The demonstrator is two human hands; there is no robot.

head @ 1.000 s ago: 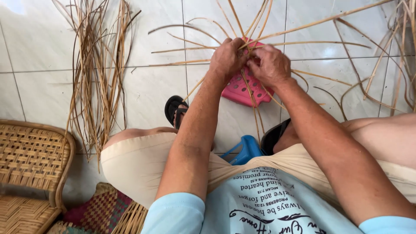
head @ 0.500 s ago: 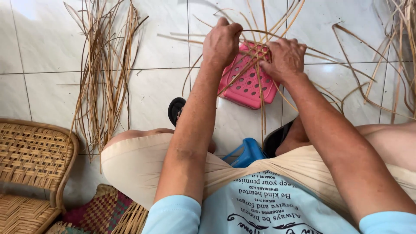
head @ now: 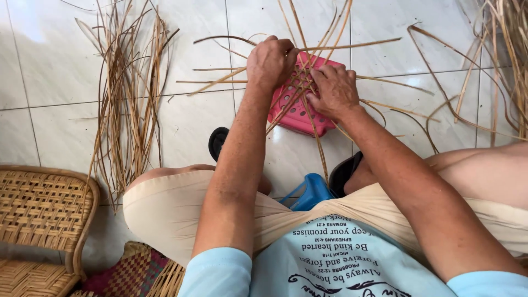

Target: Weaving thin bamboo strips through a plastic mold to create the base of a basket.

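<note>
Head view: left hand [head: 270,61] curled shut on crossed cane strips [head: 308,82], right hand [head: 334,91] pinching them with fingers pressed flat, both over a pink perforated stool [head: 297,113] on white tiled floor [head: 187,121]; bare tile left, loose cane bundle [head: 129,99] beyond; fingertips hidden.

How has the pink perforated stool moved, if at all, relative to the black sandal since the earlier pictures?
Cannot tell: the pink stool sits much the same way beyond the black sandal; the camera itself shifted.
</note>
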